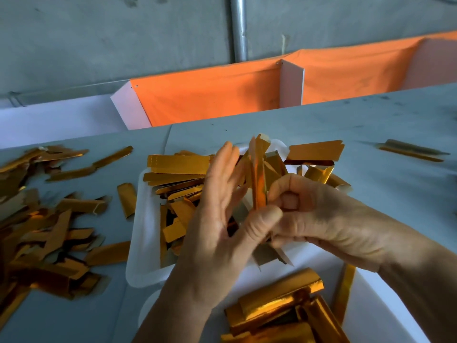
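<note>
The right hand's fingertips (274, 198) are curled in tight and pinch the lower end of a gold strip (258, 174). From the other side the left thumb (263, 219) lies flat against that same end and presses it. The rest of the left hand (220, 226) stands open, its long fingers straight and close together, rising just behind the strip. The right hand (321, 219) comes in from the side with its knuckles bunched.

The strip is held upright between the two hands, above the middle of the white tray (142, 231). It is narrow and long, creased lengthwise, with a mirror-bright orange-gold face. Its top end is folded over and shows a paler, dull back.

The tray under the hands is heaped with more such pieces (178, 167), lying crisscross, some flat, some bent. To the left, a loose pile of strips (42, 219) sprawls over the grey table (371, 120). Close to the person, a second white tray (385, 308) holds folded gold pieces (279, 310), thicker and rolled. One strip (410, 149) lies alone far out to the right, well apart from the rest. Behind the table hangs an orange cloth (210, 95), and a metal pipe (238, 28) runs up the grey wall.
</note>
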Demonstrator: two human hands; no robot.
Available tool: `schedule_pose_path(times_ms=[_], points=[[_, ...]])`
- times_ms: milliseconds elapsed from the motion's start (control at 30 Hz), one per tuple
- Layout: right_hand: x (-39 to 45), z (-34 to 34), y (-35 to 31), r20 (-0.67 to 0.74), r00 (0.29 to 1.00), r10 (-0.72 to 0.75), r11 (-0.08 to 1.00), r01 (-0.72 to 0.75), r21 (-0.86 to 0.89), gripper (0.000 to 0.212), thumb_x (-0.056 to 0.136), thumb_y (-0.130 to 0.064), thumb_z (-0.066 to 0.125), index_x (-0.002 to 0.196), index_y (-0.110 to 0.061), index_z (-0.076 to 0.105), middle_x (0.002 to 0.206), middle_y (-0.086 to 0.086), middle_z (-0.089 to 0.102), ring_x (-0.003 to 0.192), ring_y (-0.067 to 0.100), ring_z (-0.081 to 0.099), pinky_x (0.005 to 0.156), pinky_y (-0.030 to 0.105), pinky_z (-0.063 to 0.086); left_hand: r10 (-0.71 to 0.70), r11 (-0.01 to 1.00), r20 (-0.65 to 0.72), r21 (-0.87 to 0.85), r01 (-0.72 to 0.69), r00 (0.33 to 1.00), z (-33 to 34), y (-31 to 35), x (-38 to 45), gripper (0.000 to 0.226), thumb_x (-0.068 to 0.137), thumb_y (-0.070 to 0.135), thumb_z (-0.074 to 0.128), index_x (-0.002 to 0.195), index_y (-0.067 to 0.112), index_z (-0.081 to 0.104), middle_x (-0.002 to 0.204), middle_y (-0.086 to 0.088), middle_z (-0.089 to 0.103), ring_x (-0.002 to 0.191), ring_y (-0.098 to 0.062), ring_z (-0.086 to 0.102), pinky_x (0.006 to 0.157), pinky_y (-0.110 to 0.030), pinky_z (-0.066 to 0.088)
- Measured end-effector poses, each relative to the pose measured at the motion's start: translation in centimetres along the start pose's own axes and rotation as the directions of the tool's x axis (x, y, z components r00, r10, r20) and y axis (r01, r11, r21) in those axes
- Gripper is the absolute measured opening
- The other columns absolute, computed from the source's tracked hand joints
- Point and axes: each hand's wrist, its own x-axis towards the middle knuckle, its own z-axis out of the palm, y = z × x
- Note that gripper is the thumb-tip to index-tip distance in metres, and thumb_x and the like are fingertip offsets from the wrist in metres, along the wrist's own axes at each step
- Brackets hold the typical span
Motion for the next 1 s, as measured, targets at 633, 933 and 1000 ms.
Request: schedule_pose_path(times_ms=[633,933,1000], points=[[-1.4,1.7,-3.0,-0.332,0.887,-0.321,0.939,0.251,-0.237,0.030,0.074,-0.041,0.062,0.099,-0.025,0.067,0.076,-0.008,0.064,0.065,0.007,0.058,0.052,0.020,0.046,0.012,0.994,0.039,0.110,-0.016,0.999,-0.4,0.3,-0.3,0.028,0.097,0.022,0.044,0.124,0.020,0.051,0.103,0.006,0.070,0.093,-0.011,0.067,0.074,-0.016,0.050],[-1.8,1.2,-3.5,-0.339,0.913,-0.227,0.957,0.144,-0.251,0.022,0.068,-0.036,0.068,0.073,-0.015,0.066,0.061,0.002,0.063,0.055,0.009,0.058,0.049,0.017,0.045,-0.055,0.966,0.101,0.258,0.027,0.993,-0.3,0.1,-0.6,0.039,0.095,0.029,0.041,0.128,0.014,0.055,0.081,0.016,0.068,0.077,-0.004,0.066,0.064,-0.011,0.048],[-1.7,1.2,-3.5,-0.371,0.908,-0.192,0.966,0.108,-0.235,0.024,0.063,-0.037,0.068,0.071,-0.014,0.065,0.059,0.004,0.063,0.054,0.015,0.059,0.049,0.018,0.047,-0.026,0.934,0.087,0.358,-0.006,0.996,-0.1,0.2,-0.4,0.038,0.094,0.040,0.049,0.126,0.021,0.056,0.083,0.014,0.067,0.083,-0.002,0.065,0.066,-0.010,0.048]])
